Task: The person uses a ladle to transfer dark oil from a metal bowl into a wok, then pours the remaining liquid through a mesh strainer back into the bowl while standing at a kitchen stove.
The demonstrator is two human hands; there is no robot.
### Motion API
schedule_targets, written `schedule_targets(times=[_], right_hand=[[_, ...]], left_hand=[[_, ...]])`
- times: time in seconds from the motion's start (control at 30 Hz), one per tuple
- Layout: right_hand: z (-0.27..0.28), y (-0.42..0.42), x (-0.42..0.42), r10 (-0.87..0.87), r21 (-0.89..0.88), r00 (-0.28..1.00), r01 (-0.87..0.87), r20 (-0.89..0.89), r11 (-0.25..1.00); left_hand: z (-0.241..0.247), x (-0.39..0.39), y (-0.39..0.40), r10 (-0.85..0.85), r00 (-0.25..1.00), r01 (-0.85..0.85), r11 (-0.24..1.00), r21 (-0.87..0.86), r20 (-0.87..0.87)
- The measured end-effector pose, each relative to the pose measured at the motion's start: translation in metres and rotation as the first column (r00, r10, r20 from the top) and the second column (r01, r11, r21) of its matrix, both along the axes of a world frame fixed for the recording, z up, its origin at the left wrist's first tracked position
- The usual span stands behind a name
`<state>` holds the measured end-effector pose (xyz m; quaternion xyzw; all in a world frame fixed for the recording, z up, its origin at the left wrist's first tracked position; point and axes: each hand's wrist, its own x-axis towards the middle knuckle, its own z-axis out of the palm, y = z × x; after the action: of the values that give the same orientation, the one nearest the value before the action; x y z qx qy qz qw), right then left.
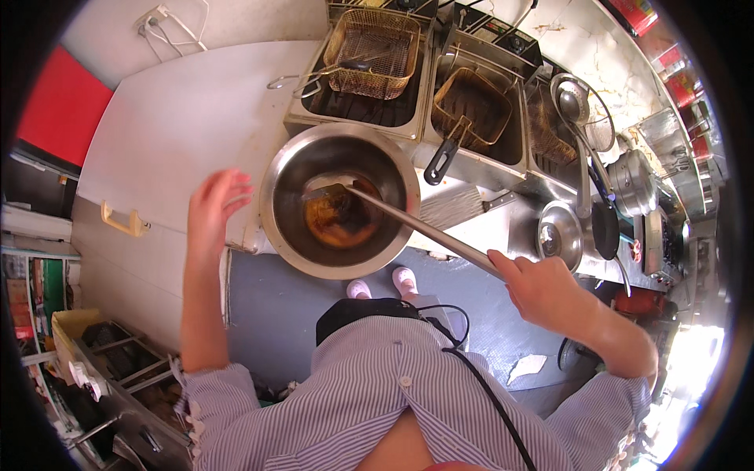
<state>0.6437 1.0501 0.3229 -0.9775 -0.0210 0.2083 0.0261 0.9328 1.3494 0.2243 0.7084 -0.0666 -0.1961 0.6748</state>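
Observation:
A wide stainless steel bowl [285,235] sits before me, with dark brown and amber liquid [336,226] in its bottom. My right hand [539,291] grips the upper end of a long-handled metal utensil [433,232], which slants down over the bowl's right rim. Its head dips into the liquid, so whether it is a ladle or a turner I cannot tell. To the left of the bowl, my left hand [218,197] is raised with fingers apart and holds nothing. It appears to be clear of the rim.
Behind the bowl stand deep fryers with wire baskets [377,53], one basket with a black handle [442,159] jutting forward. A wide blade with a dark handle [456,206] lies right of the bowl. Farther right are a small steel bowl [559,235], strainers [598,126] and pots [633,182]. A white chest lid [177,118] spans the left.

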Motion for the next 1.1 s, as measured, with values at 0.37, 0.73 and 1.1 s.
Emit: schedule_targets(times=[0.37,0.73,1.1], right_hand=[[0.021,-0.043,-0.034,-0.323,0.556,0.528,0.831,-0.785,0.007],[0.006,-0.089,-0.044,-0.208,0.618,0.591,0.668,-0.779,-0.415],[-0.015,-0.11,0.076,-0.385,0.835,0.755,0.543,-0.53,-0.085]], left_hand=[[0.077,0.051,-0.197,-0.446,0.828,0.363,0.889,-0.28,-0.341],[0.125,0.052,-0.21,-0.345,0.891,0.255,0.918,-0.304,-0.295],[0.165,0.024,-0.188,-0.393,0.918,0.378,0.908,-0.18,-0.052]])
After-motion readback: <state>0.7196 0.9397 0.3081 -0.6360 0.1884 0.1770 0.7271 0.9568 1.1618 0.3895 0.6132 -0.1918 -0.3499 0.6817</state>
